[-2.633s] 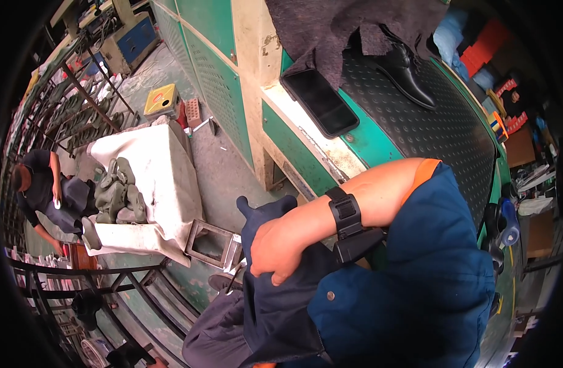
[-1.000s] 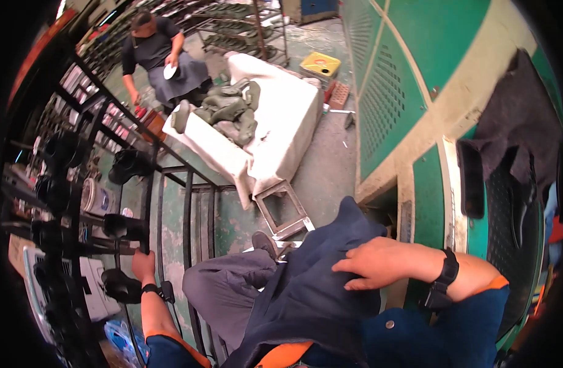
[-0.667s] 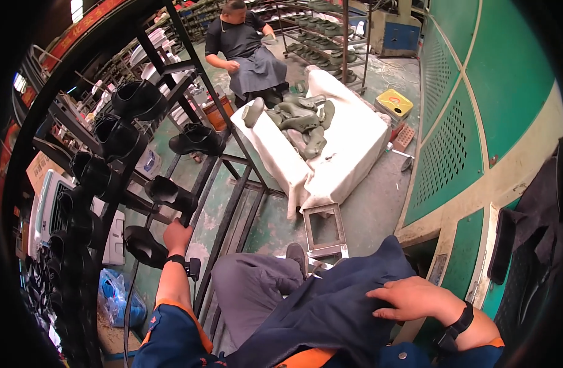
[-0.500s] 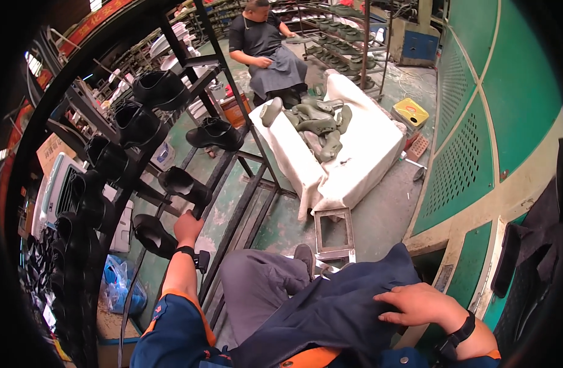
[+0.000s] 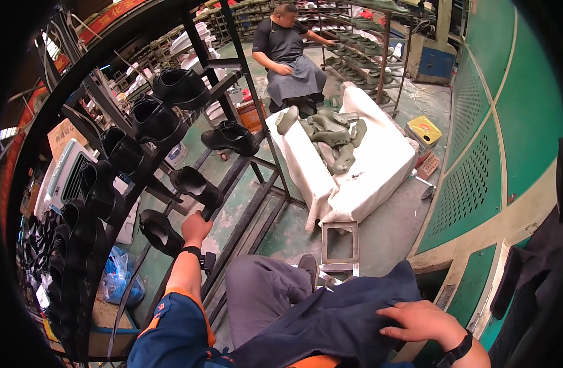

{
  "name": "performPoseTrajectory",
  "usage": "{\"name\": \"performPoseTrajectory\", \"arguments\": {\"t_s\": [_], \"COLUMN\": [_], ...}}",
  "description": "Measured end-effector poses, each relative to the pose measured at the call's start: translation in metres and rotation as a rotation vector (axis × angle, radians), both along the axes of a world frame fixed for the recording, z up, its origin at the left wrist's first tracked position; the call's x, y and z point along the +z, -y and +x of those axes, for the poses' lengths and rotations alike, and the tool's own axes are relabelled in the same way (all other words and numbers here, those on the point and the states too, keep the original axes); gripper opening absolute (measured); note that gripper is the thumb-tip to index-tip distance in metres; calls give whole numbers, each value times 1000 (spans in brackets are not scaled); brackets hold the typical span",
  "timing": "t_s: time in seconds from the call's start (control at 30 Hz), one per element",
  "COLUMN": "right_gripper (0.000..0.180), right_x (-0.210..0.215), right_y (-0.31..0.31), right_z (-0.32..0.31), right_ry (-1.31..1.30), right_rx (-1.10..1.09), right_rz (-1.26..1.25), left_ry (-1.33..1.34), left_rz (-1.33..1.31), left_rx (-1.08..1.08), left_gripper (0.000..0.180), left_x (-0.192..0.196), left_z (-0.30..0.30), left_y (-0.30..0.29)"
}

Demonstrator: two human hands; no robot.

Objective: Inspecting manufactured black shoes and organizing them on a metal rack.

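Observation:
My left hand [image 5: 197,229] is closed around a dark rail of the metal shoe rack [image 5: 237,167]. Its fingertips are partly hidden, right by the toe of a black shoe [image 5: 197,186]; whether they touch that shoe I cannot tell. Just left of the hand, another black shoe [image 5: 160,232] sits tilted on the rack, and a black lace-up shoe [image 5: 231,138] stands farther up. My right hand [image 5: 413,320] lies palm down on the dark blue apron [image 5: 349,306] over my lap, fingers stretched out and holding nothing.
Ahead stands a table draped in white cloth [image 5: 382,165], bearing a heap of olive-green shoe lasts [image 5: 336,136]. Beyond it sits a co-worker [image 5: 287,61] beside a rack of green shoes [image 5: 364,46]. A metal frame stool [image 5: 341,243] is near my foot; green machine panels [image 5: 471,165] line the right.
The view has turned a little left, so the scene sits farther right. The co-worker's arm now stretches toward the far rack. My hands keep their places on the rail and the apron.

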State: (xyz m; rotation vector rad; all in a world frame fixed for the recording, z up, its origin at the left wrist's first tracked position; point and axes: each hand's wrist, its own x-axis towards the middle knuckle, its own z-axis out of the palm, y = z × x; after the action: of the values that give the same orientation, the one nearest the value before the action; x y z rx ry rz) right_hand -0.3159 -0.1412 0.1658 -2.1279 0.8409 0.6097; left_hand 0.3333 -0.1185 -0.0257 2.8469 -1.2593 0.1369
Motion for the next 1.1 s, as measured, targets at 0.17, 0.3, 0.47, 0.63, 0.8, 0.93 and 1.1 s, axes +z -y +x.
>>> {"name": "performPoseTrajectory", "arguments": {"t_s": [0.17, 0.3, 0.47, 0.63, 0.8, 0.93, 1.1], "right_gripper": [60, 59, 58, 58, 56, 56, 56], "right_x": [-2, -5, -3, -1, -1, -2, 0], "right_y": [0, -2, -1, 0, -1, -1, 0], "right_z": [0, 0, 2, 4, 4, 4, 5], "right_ry": [16, 30, 29, 28, 32, 51, 44], "right_rx": [14, 14, 9, 9, 24, 11, 5], "right_rz": [-8, -20, -15, -13, -46, -24, -11], "left_ry": [-1, -3, 0, 13, 10, 3, -6], "left_rz": [-29, -37, -25, -21, -41, -44, -19], "left_rx": [-2, 3, 11, 6, -4, -4, 14], "left_gripper": [41, 40, 38, 38, 38, 38, 39], "left_x": [1, 1, 1, 0, 1, 2, 4], "left_z": [-1, -3, -2, -1, -3, -6, -7], "left_y": [1, 1, 2, 1, 0, 2, 3]}}
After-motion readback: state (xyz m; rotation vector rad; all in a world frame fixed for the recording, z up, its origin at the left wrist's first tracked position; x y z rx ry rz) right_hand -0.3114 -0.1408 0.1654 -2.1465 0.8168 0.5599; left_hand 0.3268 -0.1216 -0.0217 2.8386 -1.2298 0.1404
